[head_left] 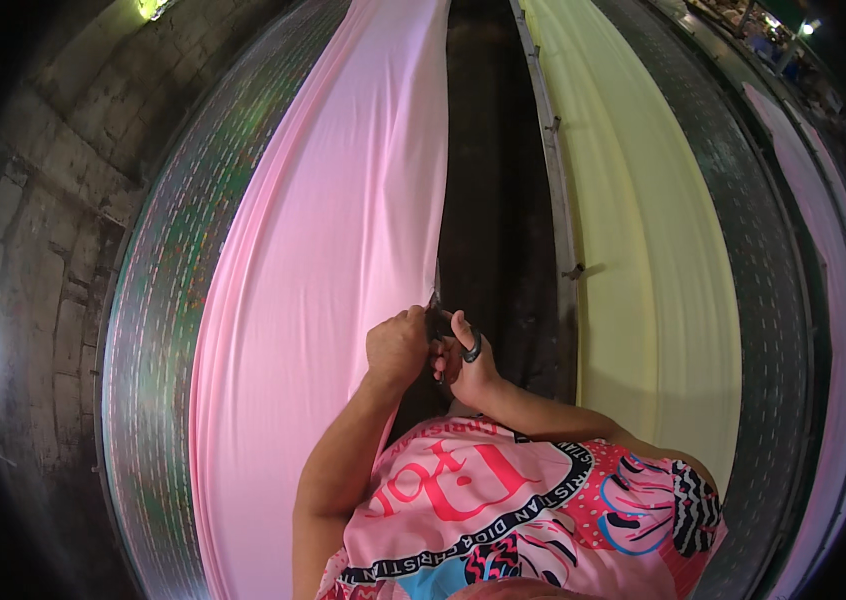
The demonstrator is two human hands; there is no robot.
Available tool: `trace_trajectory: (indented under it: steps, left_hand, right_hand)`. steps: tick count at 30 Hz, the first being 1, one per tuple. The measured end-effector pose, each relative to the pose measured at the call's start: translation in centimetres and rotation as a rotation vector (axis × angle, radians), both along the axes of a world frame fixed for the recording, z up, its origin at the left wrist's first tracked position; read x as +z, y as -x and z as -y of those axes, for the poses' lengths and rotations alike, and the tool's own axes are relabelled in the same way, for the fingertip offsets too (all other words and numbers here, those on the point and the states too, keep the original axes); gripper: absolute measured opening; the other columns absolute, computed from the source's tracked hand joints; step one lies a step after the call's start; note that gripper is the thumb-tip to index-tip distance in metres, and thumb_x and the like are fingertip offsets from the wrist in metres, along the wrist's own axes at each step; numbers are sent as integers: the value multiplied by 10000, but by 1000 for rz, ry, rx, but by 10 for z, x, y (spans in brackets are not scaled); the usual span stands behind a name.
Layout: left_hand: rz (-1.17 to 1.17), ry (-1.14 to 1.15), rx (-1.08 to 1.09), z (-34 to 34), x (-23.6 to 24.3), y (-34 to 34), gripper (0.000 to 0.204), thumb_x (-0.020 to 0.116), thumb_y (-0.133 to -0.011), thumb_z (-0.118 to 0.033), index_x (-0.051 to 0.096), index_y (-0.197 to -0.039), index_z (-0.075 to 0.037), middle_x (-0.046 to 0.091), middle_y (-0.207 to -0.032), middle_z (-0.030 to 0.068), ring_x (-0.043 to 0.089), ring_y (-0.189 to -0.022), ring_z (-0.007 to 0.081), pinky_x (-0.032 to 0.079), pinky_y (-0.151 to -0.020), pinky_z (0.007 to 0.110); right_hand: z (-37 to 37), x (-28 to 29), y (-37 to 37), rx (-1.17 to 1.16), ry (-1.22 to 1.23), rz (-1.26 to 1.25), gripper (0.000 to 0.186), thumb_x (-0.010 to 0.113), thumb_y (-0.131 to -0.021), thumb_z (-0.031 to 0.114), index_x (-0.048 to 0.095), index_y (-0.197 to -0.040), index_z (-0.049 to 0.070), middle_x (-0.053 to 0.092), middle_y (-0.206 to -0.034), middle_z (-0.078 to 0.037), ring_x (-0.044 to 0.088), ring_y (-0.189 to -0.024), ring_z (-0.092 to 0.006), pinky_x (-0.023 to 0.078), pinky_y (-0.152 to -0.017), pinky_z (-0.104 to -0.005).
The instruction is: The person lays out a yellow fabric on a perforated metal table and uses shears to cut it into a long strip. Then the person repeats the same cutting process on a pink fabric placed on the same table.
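A long length of pink fabric lies over the table on the left, its right edge running along a dark gap. My left hand is closed at that edge, its fingers pinched together with the cloth next to them. Just to its right, my right hand grips a pair of scissors with black handles, thumb through one loop. The short visible part of the blades points away from me at the fabric's edge. The hands nearly touch and hide most of the scissors.
Under the pink cloth is a long green, speckled tabletop. Across the dark gap, a rail with small pegs borders a table with pale yellow fabric. More pink cloth hangs at the far right. A block wall stands left.
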State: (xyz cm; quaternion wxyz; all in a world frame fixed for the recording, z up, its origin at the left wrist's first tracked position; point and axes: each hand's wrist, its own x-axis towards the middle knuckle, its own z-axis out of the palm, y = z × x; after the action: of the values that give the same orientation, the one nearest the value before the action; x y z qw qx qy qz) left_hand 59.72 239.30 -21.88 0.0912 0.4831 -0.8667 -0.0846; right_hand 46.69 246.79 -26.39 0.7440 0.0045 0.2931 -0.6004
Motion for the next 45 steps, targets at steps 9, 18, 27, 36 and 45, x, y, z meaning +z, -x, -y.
trace_trajectory:
  steps: [9, 18, 27, 36, 45]
  left_hand:
    - [-97, 21, 73, -24, 0, -19, 105, 615, -982, -168, 650, -950, -76, 738, -806, 164, 733, -691, 386, 578, -609, 503]
    - [-447, -72, 180, -92, 51, -81, 81, 669, -983, -84, 733, -982, -35, 744, -859, 200, 735, -734, 400, 576, -653, 469]
    - [-498, 8, 496, -193, 53, -193, 67, 654, -974, -6, 715, -953, 13, 706, -780, 189, 699, -659, 328, 527, -612, 395]
    - [-229, 36, 828, -258, 37, -249, 203, 618, -1020, -169, 719, -1084, -6, 721, -976, 224, 691, -873, 400, 538, -796, 466]
    - [-216, 135, 676, -236, -19, -255, 106, 686, -970, -104, 695, -895, -28, 702, -796, 181, 680, -745, 426, 520, -663, 502]
  right_hand:
    - [75, -8, 48, -128, -114, -25, 606, 751, -876, 725, 597, -1171, 218, 634, -758, -13, 581, -596, -157, 431, -586, -325]
    - [135, 1, 81, -295, -100, -49, 580, 769, -883, 692, 597, -1178, 223, 619, -725, -4, 596, -582, -158, 460, -562, -318]
    - [141, 14, 130, -357, 75, -97, 519, 747, -887, 715, 656, -1014, 220, 606, -709, 10, 578, -583, -132, 462, -565, -282]
    - [143, 37, 170, -403, 98, -209, 569, 752, -880, 723, 563, -960, 192, 610, -729, 1, 574, -586, -140, 413, -551, -286]
    - [135, 45, 147, -406, 232, -203, 425, 711, -968, 635, 630, -996, 219, 607, -715, 14, 602, -605, -140, 472, -569, -305]
